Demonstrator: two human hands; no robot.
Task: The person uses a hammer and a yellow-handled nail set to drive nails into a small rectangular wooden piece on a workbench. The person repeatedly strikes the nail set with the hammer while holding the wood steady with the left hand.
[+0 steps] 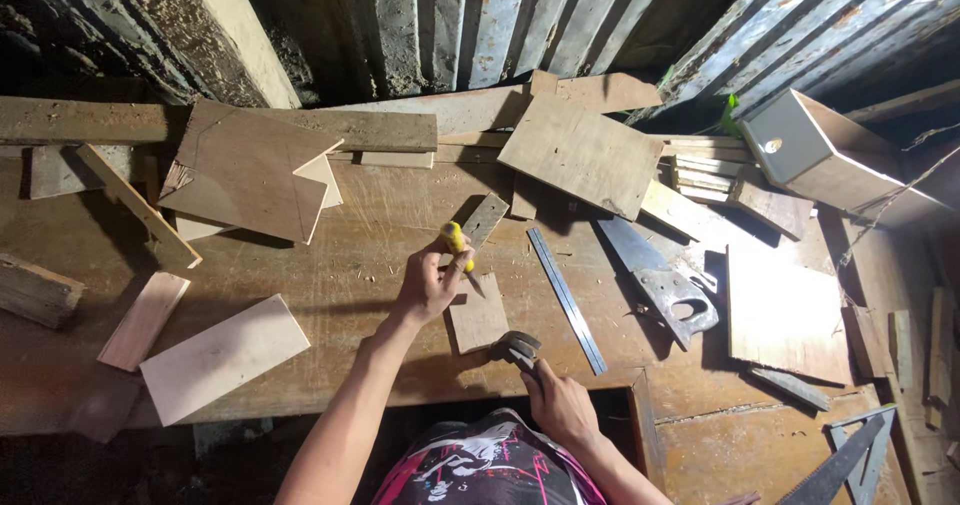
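My left hand (430, 283) grips a yellow-handled chisel (458, 248), its blade angled down onto a small square piece of plywood (479, 318) on the wooden workbench (350, 265). My right hand (558, 402) holds a claw hammer (515, 347) by its handle near the bench's front edge, the metal head just right of the small plywood piece. A narrow dark wood strip (484, 220) lies just beyond the chisel.
A steel ruler (566, 287) and a handsaw (660, 277) lie to the right. Plywood sheets (585, 153) and offcuts (222, 357) are scattered around. A grey box (810, 145) sits far right, a second saw (840, 465) at bottom right. Corrugated metal wall behind.
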